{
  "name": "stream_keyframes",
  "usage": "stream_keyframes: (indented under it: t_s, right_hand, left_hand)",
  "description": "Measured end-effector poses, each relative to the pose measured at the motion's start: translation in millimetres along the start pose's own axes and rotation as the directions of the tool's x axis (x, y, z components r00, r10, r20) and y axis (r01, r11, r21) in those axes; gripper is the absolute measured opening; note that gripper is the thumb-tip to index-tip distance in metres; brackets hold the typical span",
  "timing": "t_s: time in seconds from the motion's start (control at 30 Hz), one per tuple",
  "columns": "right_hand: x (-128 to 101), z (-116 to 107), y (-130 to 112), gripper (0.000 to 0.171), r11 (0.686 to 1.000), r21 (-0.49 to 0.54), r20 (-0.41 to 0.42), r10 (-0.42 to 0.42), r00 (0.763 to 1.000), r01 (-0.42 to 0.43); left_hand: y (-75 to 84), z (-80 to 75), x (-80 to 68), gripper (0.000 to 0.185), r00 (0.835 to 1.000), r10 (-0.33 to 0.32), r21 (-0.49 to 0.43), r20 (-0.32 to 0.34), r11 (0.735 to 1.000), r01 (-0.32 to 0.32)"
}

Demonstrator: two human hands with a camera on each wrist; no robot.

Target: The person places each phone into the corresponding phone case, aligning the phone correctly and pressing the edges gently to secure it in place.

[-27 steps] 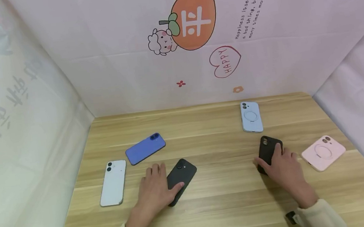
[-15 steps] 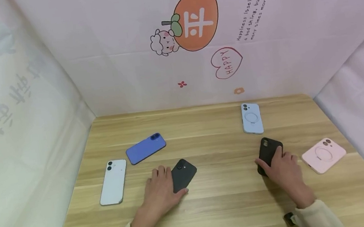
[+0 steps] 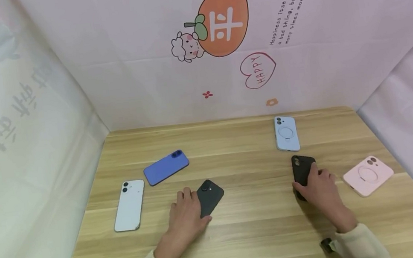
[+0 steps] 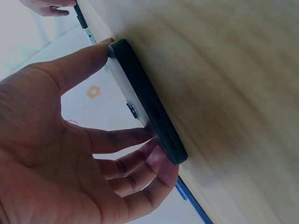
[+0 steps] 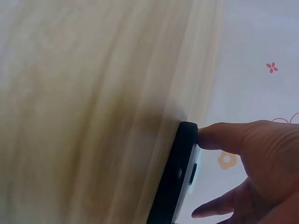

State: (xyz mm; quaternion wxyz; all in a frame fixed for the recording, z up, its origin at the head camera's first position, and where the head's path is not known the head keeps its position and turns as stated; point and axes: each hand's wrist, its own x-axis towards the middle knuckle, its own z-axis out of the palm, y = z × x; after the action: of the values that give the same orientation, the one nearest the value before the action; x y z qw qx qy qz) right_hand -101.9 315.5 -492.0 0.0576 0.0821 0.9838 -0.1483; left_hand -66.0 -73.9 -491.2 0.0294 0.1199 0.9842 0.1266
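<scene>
Since the earlier frame, both hands have closed further over their phones. Head view: left hand grips the black phone on the table; right hand grips the black case. Left wrist view: fingers lift the phone's edge, so picking up has probably begun. Right wrist view: thumb touches the case's edge.

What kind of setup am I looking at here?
Probably a staged tabletop booth: a wooden table walled in by pale cartoon-printed cloth, with phones and cases such as the blue phone laid out flat.
</scene>
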Motion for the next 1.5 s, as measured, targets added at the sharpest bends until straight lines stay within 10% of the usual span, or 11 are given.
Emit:
stream_keyframes:
  t_s: [0.83,1.5]
  right_hand:
    - [8,-11,5,0.101,0.982,0.068,-0.082,-0.173,0.982,0.178]
    - [10,-17,-10,0.053,0.975,-0.001,-0.12,-0.222,0.968,0.223]
  left_hand:
    - [1.5,-2.8,8.9,0.086,1.0,-0.007,-0.08,0.02,0.997,0.008]
    - [3.0,-7.6,4.8,0.051,0.997,0.067,-0.167,-0.029,0.983,-0.071]
